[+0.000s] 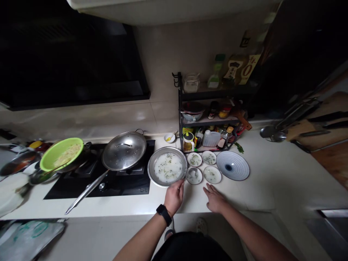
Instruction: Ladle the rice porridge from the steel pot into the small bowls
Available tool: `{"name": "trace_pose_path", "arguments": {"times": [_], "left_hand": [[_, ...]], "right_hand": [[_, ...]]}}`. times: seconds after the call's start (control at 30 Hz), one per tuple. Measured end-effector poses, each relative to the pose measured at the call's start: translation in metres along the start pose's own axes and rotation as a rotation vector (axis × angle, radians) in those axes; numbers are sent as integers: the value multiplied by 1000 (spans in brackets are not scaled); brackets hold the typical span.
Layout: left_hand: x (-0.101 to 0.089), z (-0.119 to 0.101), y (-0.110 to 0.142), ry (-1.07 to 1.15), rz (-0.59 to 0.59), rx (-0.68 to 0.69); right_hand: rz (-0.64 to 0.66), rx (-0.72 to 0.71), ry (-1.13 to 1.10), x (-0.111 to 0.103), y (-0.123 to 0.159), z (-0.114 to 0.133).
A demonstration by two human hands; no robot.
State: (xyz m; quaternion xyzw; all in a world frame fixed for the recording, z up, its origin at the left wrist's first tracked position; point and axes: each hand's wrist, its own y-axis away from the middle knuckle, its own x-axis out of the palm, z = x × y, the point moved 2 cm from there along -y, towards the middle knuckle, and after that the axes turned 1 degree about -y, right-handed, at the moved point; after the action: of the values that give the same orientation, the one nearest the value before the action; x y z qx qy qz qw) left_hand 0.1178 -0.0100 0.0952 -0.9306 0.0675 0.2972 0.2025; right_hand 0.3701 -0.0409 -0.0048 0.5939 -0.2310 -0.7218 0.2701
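Steel basin of white liquid: left hand open, fingertips at its near rim, not gripping. Right hand open, right of basin, near small plate. Counter front edge just below basin.

The steel basin holds white liquid flecked with green. The big plate is white, with fine blue rays circling a dark blue centre. The small plates are white with dark rims, and the bowl is bright lime green.
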Motion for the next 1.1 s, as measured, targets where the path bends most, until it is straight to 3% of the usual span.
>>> {"name": "trace_pose_path", "arguments": {"times": [0.13,0.23,0.33,0.5,0.57,0.7,0.8,1.0,1.1], "left_hand": [[2,-10,12,-173,158,373],[3,-12,21,-178,209,453],[-1,-8,20,-57,125,295],[-25,30,0,318,-310,-410],[-38,52,-7,417,-444,-572],[-62,89,-11,355,-463,-651],[-68,102,-5,290,-448,-642],[-52,103,10,324,-374,-609],[-44,107,13,426,-430,-683]], "right_hand": [[-4,5,-5,1,0,-1],[-9,-1,-6,2,-1,-1],[-14,-5,-5,3,-1,-2],[-27,-14,-2,5,-3,-3],[-21,-9,9,5,-3,-3],[-18,1,24,4,-2,-1],[-20,-3,22,1,0,2],[-9,15,45,-1,1,4],[-13,17,52,0,0,3]]}}
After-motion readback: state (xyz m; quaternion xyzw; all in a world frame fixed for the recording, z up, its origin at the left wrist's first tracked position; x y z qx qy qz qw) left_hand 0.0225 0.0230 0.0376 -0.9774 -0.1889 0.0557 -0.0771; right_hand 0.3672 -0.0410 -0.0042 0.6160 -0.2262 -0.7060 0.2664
